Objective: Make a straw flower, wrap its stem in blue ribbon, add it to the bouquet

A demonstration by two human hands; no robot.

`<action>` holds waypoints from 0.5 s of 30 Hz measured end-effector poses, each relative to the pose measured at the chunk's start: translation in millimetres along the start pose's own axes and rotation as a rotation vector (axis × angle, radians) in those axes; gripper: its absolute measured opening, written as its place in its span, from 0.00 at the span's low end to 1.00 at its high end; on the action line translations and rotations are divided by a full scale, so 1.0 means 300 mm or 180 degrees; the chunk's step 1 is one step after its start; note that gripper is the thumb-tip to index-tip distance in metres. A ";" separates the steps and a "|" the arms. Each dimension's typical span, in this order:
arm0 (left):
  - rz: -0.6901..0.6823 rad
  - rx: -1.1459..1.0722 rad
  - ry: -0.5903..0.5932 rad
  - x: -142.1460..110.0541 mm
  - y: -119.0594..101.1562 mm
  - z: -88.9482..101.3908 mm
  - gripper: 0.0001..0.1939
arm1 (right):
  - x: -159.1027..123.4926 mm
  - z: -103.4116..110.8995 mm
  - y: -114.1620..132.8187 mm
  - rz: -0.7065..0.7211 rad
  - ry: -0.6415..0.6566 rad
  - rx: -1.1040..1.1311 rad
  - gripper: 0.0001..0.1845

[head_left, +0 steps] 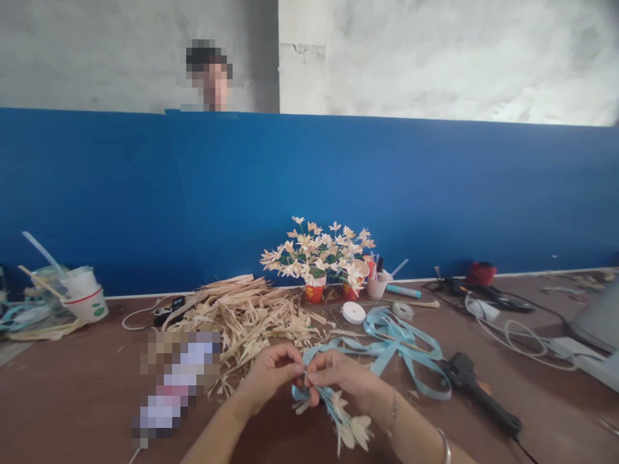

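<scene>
My left hand [271, 370] and my right hand [341, 377] meet at the front middle of the brown table [87, 380]. Both pinch a light blue ribbon [387, 341] wrapped at the stem of a small straw flower bunch [351, 428] that hangs below my right hand. The ribbon trails off in loops to the right. A pile of dried straw strips [242, 316] lies just beyond my left hand.
Two red pots of straw flowers [319, 254] stand against the blue partition [309, 193]. A black glue gun [476, 390] lies at the right, near tape rolls [354, 312], cables [512, 332] and a pen cup [377, 280]. White cups [84, 293] sit far left. A person is behind the partition.
</scene>
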State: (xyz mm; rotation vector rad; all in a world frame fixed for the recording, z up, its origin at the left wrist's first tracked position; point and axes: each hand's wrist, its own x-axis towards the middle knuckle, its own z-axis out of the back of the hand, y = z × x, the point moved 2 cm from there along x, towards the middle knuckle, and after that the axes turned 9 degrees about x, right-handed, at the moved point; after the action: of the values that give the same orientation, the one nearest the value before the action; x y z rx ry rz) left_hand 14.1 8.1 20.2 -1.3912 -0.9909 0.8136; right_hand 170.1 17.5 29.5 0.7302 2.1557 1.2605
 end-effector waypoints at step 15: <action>-0.0048 0.0214 -0.0155 0.001 -0.020 0.013 0.10 | 0.009 0.008 0.031 0.0628 -0.0713 -0.1134 0.16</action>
State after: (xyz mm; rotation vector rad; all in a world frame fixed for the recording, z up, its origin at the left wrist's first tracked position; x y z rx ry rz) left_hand 10.0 9.7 25.8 -1.3105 -1.0017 0.8656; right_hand 171.4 24.7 36.4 0.8961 1.6542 1.5318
